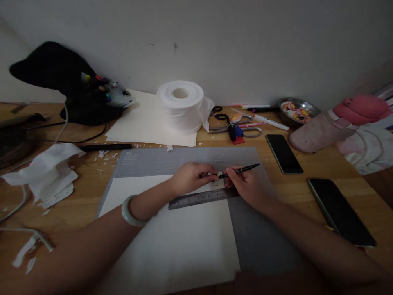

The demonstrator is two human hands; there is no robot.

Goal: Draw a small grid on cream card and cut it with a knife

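Observation:
A black pen (245, 169) slants up to the right in my right hand (244, 184), its fingers pinched round the shaft. My left hand (195, 177) has its thumb and fingers closed on a dark piece at the pen's left end, which looks like the pen cap. Both hands are over the upper right part of a white paper sheet (178, 241). A metal ruler (196, 198) lies across the sheet just below my hands. Small drawn lines show on the paper between the ruler and my left hand. The sheet rests on a grey cutting mat (254, 237).
Behind the mat stand a paper roll (181, 108), scissors (217, 130), markers and a metal bowl (299, 110). Two phones (285, 153) and a pink bottle (325, 129) are at the right. Crumpled tissue (58, 170), cables and paper scraps lie at the left.

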